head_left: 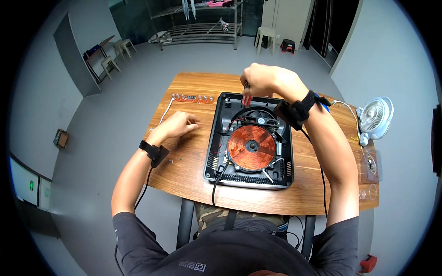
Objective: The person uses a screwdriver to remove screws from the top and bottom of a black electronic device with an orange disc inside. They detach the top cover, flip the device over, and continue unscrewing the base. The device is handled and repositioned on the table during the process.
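A grey floor [92, 175] surrounds a wooden table [306, 161], on which lies an opened black housing [215, 138] with exposed copper coil [238, 148]. The right hand [263, 80], fingers closed on a red item [247, 100] of unclear kind, is above the housing's far edge; the left hand [176, 124], loosely half-curled, nothing visible in it, is beside the housing's left side.

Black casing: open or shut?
Open. Nothing covers the casing: the copper coil and fan show inside from above.
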Demonstrator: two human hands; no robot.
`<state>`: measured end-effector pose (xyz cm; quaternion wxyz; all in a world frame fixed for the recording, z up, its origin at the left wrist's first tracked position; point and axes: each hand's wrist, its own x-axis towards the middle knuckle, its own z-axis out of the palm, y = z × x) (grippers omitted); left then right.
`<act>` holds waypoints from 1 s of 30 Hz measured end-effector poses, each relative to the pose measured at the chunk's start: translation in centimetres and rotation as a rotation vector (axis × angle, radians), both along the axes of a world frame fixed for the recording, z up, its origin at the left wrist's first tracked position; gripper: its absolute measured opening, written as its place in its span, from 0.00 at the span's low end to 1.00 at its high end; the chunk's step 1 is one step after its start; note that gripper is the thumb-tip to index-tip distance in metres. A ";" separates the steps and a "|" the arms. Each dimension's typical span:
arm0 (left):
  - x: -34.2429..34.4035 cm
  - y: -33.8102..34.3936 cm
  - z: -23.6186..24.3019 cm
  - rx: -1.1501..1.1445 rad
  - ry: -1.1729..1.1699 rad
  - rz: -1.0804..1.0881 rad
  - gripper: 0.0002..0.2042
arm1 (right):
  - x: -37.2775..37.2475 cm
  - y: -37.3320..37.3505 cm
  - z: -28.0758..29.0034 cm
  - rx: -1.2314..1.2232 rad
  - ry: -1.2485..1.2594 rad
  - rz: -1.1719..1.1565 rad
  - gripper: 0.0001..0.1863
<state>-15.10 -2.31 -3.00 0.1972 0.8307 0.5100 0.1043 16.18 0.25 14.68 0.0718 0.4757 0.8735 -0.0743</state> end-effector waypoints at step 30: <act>7.2 -1.2 1.9 0.149 0.182 -0.120 0.13 | 22.1 -6.7 -10.7 0.417 0.253 -0.428 0.29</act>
